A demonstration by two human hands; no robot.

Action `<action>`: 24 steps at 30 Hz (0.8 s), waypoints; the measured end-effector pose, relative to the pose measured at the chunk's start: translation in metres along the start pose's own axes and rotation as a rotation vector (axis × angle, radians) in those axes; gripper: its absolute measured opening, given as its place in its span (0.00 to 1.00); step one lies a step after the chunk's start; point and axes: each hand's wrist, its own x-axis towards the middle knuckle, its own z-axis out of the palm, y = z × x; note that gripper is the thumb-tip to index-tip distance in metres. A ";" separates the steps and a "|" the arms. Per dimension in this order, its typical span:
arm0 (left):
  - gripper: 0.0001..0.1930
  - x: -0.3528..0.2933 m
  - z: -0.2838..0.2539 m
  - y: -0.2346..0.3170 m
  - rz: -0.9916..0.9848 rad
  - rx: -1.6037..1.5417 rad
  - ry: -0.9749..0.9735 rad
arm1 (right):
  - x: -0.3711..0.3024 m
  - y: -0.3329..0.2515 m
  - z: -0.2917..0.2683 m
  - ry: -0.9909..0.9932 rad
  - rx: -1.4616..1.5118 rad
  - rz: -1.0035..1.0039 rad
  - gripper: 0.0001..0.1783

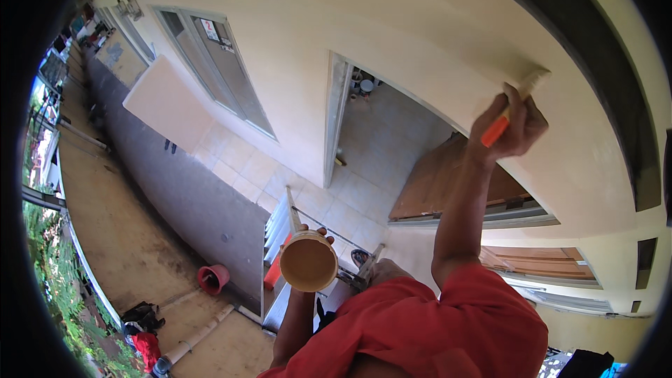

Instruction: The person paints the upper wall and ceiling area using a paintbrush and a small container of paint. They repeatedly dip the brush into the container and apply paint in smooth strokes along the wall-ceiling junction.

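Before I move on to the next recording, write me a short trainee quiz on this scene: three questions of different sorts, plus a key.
1. Multiple choice: the brush in the right hand has a handle that is A, blue; B, orange; C, green.
2. Open: what does the left hand hold?
3. True or false: the red bucket hangs from the right hand.

Key:
1. B, orange.
2. A round tub, its open top facing the camera.
3. False: the red bucket is at the picture's lower left, apart from both hands.
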 end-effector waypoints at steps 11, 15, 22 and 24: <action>0.36 0.006 0.003 -0.009 0.102 -0.006 -0.028 | -0.024 -0.183 0.171 -0.037 0.509 -0.046 0.14; 0.37 0.004 -0.007 -0.008 0.099 0.004 -0.024 | -0.031 -0.226 0.213 -0.115 0.597 -0.092 0.12; 0.38 0.006 0.004 -0.009 0.089 -0.036 0.013 | -0.013 -0.214 0.214 -0.112 0.856 -0.015 0.13; 0.38 0.010 0.016 -0.012 0.072 -0.057 -0.022 | -0.005 -0.175 0.198 -0.088 0.985 0.152 0.12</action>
